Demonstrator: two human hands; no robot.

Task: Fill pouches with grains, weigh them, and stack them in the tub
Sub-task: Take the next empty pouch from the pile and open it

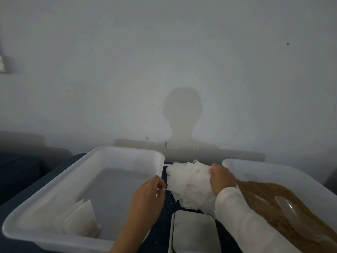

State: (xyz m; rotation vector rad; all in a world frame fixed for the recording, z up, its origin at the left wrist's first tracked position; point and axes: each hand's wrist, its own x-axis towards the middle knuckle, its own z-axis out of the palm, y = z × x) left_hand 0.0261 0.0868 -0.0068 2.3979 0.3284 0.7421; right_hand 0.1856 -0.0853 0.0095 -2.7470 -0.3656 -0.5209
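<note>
I see the pile of empty pouches (189, 181), white, translucent and crumpled, lying between the left tub (87, 183) and the grain tub (273, 172). My right hand (221, 178) grips its right edge; my left hand (151, 192) pinches its left edge.

Dim, hazy and low in contrast throughout. Light from behind the person casts a soft head-and-shoulders shadow (183, 117) on the wall (182, 52). Edges bow from wide-angle distortion; details look soft.
</note>
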